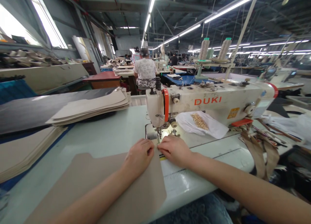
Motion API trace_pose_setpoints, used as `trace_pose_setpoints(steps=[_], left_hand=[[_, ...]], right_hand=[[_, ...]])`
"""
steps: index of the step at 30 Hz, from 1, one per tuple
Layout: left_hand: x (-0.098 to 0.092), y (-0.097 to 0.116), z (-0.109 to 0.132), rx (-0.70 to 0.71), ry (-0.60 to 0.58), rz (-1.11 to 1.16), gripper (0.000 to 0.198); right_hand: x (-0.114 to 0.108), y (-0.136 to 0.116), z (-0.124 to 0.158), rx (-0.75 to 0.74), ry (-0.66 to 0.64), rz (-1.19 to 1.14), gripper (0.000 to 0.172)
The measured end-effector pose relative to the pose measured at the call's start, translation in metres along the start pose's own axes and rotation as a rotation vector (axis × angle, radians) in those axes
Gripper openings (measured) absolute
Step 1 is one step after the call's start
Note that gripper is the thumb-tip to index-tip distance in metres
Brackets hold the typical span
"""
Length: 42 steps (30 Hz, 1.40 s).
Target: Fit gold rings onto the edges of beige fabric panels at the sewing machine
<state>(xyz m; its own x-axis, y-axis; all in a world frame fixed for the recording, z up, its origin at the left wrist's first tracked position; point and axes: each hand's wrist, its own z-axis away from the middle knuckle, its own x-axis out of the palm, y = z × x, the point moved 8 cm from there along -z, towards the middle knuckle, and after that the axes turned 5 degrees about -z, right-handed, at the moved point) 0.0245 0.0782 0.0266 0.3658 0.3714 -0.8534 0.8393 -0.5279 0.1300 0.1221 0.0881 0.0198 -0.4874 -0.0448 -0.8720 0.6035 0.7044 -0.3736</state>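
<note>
A flat beige panel [145,188], which looks like fabric or leather, lies on the pale green sewing table. Its far corner reaches the presser foot and needle [159,133] of a white DUKI sewing machine [189,99]. My left hand [139,154] rests on the panel with curled fingers, gripping it near its far edge, just in front of the needle. On the right side of that corner, my right hand [175,151] has its fingers pinched together close to the needle. Whatever sits between those fingertips is hidden. A small lamp lights the needle area.
Beige panel stacks [89,106] lie at the left. A white bag [213,125] with small gold-coloured metal pieces rests on the machine bed. Brown straps [264,152] hang at the right edge. Thread cones [204,49] stand behind. A seated person [145,70] is farther ahead.
</note>
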Motion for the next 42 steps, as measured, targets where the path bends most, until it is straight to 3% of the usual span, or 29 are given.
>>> trace_pose_setpoints(steps=[2,6,17,24,32,42], left_hand=[[-0.001,0.000,0.000,-0.004,0.008,0.006,0.016],[-0.003,0.001,-0.001,-0.005,0.015,0.014,0.017],[0.001,0.000,-0.001,0.001,-0.003,0.041,0.016],[-0.001,0.003,-0.001,0.040,-0.002,0.014,0.017],[0.001,0.003,-0.001,0.030,-0.015,0.013,0.017],[0.002,0.000,0.002,0.031,-0.025,0.056,0.015]], right_hand=[[0.002,-0.007,0.002,-0.101,0.033,0.135,0.016],[0.005,-0.010,0.002,-0.137,0.045,0.229,0.014],[0.008,-0.010,0.003,-0.156,0.025,0.224,0.017],[0.004,-0.014,0.005,-0.282,-0.043,0.279,0.017],[-0.006,-0.034,0.036,-0.501,-0.186,0.312,0.016],[0.005,-0.036,0.014,-0.430,0.014,0.236,0.013]])
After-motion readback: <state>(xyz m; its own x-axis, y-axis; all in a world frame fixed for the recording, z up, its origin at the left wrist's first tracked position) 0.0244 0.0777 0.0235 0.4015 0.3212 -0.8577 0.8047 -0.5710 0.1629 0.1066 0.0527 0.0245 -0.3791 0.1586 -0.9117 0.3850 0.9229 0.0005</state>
